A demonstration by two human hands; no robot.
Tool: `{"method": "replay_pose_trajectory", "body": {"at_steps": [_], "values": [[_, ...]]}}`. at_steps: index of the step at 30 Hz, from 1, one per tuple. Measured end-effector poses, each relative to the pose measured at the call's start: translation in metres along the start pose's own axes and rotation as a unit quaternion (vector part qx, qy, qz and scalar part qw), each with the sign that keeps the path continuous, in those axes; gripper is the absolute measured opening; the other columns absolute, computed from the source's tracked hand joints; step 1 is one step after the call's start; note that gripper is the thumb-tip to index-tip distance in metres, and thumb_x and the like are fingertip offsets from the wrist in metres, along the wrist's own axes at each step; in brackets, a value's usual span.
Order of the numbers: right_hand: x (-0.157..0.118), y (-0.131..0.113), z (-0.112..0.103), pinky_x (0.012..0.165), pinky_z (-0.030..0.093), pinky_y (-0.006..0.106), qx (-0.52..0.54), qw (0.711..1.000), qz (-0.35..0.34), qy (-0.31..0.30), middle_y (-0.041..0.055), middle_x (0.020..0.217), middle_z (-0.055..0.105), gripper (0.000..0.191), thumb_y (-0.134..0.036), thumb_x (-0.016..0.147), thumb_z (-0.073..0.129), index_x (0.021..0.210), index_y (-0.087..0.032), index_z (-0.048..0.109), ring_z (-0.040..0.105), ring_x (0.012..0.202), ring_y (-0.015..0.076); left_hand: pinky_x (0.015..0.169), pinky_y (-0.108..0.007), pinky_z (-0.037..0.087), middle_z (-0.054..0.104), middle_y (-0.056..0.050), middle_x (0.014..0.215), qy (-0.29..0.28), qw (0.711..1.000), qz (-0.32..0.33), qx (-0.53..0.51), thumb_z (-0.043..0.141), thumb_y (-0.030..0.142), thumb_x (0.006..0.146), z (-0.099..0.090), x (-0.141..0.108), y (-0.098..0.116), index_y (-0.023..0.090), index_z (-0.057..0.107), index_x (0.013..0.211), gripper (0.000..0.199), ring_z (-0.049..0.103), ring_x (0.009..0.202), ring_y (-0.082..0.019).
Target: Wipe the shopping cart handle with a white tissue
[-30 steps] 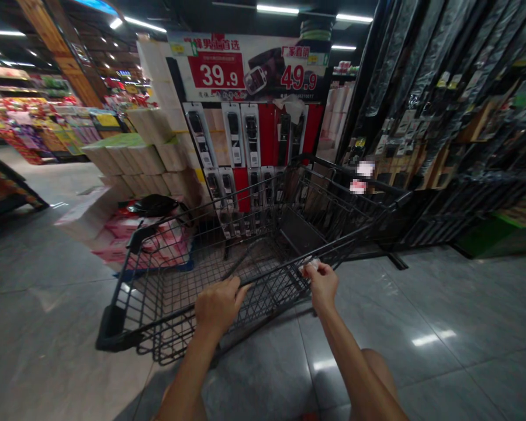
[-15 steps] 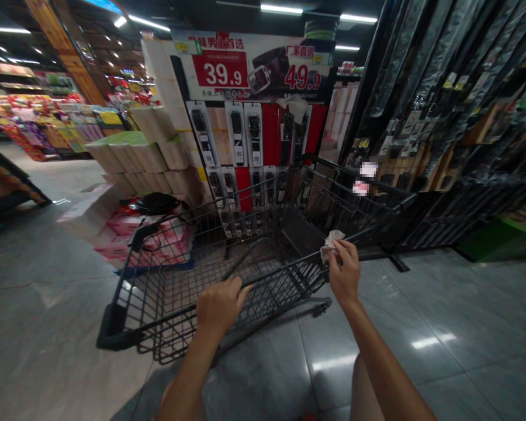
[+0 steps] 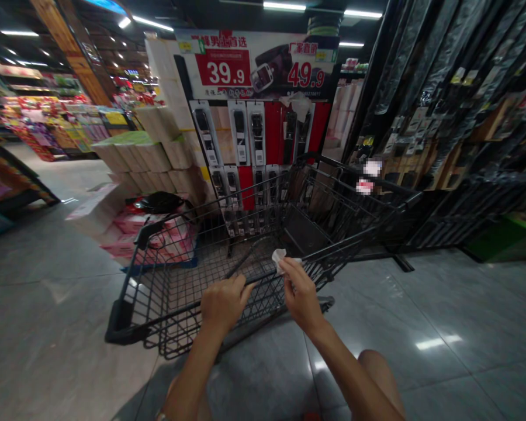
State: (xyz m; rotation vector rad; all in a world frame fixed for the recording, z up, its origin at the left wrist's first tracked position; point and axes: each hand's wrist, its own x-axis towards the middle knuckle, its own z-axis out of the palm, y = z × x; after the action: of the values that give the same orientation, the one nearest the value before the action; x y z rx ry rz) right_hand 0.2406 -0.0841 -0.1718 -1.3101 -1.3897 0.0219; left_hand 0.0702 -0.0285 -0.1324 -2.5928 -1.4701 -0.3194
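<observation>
Right hand (image 3: 301,295): fingers pinched shut on a crumpled white tissue (image 3: 279,258), pressed to the cart's top rail.
Left hand (image 3: 223,302): curled closed over the same rail, just beside the right.
Cart (image 3: 166,310): black wire shopping cart, basket apparently empty.
Floor (image 3: 421,316): glossy grey tile, open at right and left.
Ahead: belt display rack (image 3: 249,140) close against the cart's far edge; stacked cartons (image 3: 131,152) at left.

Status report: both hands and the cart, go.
Left hand gripping the cart handle. Right hand pinching a white tissue at the handle. Belt display rack directly ahead of the cart.
</observation>
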Motion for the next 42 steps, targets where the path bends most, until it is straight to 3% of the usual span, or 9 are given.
{"method": "replay_pose_trajectory", "body": {"at_steps": [5,11,17,20,22,26,30,35,42], "values": [[-0.005,-0.029,0.016,0.099,0.044,0.037,0.053,0.998,-0.002,-0.036,0.0104,0.119,0.06,0.042,-0.01,0.085,0.045,0.123,-0.024,0.057,0.055,0.115,0.019,0.058,-0.028,0.034,0.067,-0.008,0.071,-0.002,1.0,-0.001,-0.008,0.032,0.046,0.09,-0.001,-0.001,0.0,0.02,0.064,0.079,0.042,0.063,0.071,-0.021],[0.002,-0.044,-0.011,0.083,0.051,0.031,0.142,0.984,0.093,0.045,0.0095,0.104,0.063,0.026,-0.018,0.084,0.054,0.106,-0.021,0.066,0.06,0.098,0.0188,0.057,-0.028,0.034,0.068,-0.007,0.071,-0.006,1.0,0.008,0.006,0.032,0.047,0.09,0.0,0.0,-0.001,0.02,0.065,0.079,0.043,0.064,0.071,-0.021],[-0.006,-0.01,-0.043,0.083,0.052,0.036,0.211,0.931,0.263,0.143,0.0104,0.109,0.064,0.032,-0.038,0.078,0.06,0.101,-0.017,0.069,0.062,0.096,0.0219,0.057,-0.028,0.034,0.067,-0.006,0.07,-0.002,1.0,0.011,0.016,0.033,0.047,0.09,0.002,0.002,-0.002,0.02,0.064,0.076,0.044,0.063,0.07,-0.021],[-0.007,0.011,-0.04,0.082,0.052,0.039,0.226,0.882,0.361,0.202,0.009,0.092,0.071,0.046,-0.044,0.069,0.067,0.102,-0.013,0.067,0.066,0.085,0.0227,0.056,-0.028,0.033,0.067,-0.006,0.069,0.002,1.0,0.013,0.019,0.033,0.047,0.09,0.003,0.002,-0.002,0.02,0.064,0.076,0.043,0.063,0.069,-0.021],[-0.004,0.02,-0.032,0.079,0.053,0.039,0.24,0.858,0.388,0.235,0.0082,0.083,0.072,0.054,-0.047,0.064,0.07,0.104,-0.01,0.066,0.068,0.078,0.0228,0.056,-0.027,0.032,0.067,-0.006,0.068,0.007,1.0,0.017,0.021,0.034,0.047,0.09,0.003,0.001,-0.002,0.02,0.064,0.076,0.043,0.063,0.068,-0.02],[0.005,0.029,-0.014,0.072,0.053,0.034,0.205,0.855,0.388,0.278,0.0074,0.082,0.069,0.056,-0.05,0.06,0.071,0.099,-0.01,0.067,0.066,0.071,0.0198,0.055,-0.028,0.031,0.066,-0.004,0.066,0.026,0.999,0.031,0.032,0.035,0.047,0.091,0.006,0.0,-0.003,0.021,0.062,0.073,0.042,0.062,0.066,-0.019],[0.008,0.032,-0.005,0.062,0.052,0.029,0.134,0.886,0.343,0.282,0.0064,0.088,0.062,0.042,-0.048,0.066,0.067,0.087,-0.012,0.067,0.061,0.066,0.0145,0.053,-0.027,0.029,0.064,-0.003,0.063,0.037,0.998,0.033,0.033,0.037,0.048,0.09,0.009,0.001,-0.005,0.021,0.062,0.071,0.042,0.061,0.061,-0.018],[0.003,0.032,-0.002,0.061,0.048,0.027,0.009,0.924,0.28,0.259,0.0045,0.084,0.054,0.03,-0.041,0.074,0.062,0.082,-0.013,0.066,0.055,0.067,0.0131,0.054,-0.028,0.029,0.063,-0.003,0.061,0.061,0.997,0.037,0.029,0.039,0.048,0.089,0.012,0.001,-0.006,0.02,0.061,0.068,0.041,0.059,0.06,-0.017],[-0.008,0.04,0.012,0.083,0.043,0.035,-0.077,0.928,0.235,0.279,0.0037,0.079,0.056,0.022,-0.039,0.08,0.055,0.079,-0.018,0.059,0.055,0.084,0.0183,0.053,-0.028,0.027,0.061,-0.002,0.058,0.087,0.994,0.047,0.037,0.04,0.047,0.089,0.015,0.002,-0.007,0.02,0.06,0.065,0.04,0.058,0.058,-0.017]]}}
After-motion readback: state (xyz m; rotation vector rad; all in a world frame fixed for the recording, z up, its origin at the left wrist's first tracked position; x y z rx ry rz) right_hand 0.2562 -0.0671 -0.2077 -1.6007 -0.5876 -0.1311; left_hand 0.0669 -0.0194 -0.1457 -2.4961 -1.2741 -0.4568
